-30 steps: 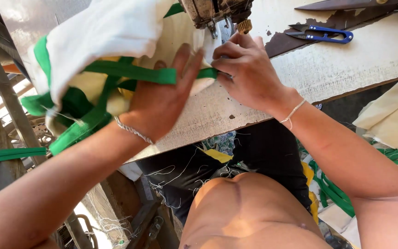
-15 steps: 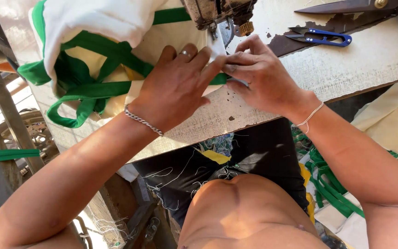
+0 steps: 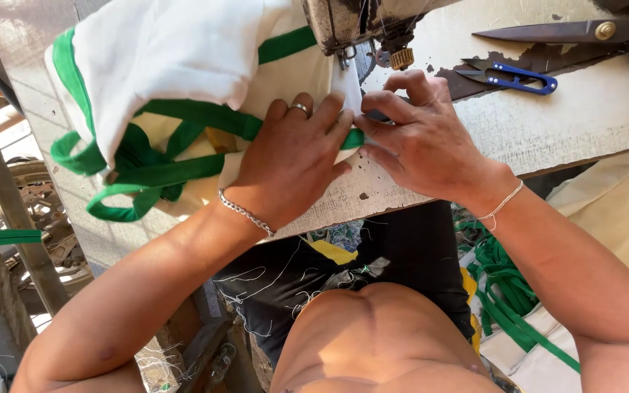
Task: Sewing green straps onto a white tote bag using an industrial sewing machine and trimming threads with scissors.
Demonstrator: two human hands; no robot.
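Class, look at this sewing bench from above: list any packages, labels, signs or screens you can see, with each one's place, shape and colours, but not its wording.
None in view: no package, label, sign or screen shows.
Nearest things: white fabric bag with green straps, under both hands at the sewing machine.
Blue thread snips and dark shears lie on the worn white table; neither bears a label.

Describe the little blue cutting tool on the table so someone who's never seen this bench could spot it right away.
Start at the sewing machine head at the top of the worn white table. Just right of it, beyond the right hand, lie the thread snips on a patch of peeled dark surface. Their bright blue looped handle sets them apart from the larger all-metal scissors behind.
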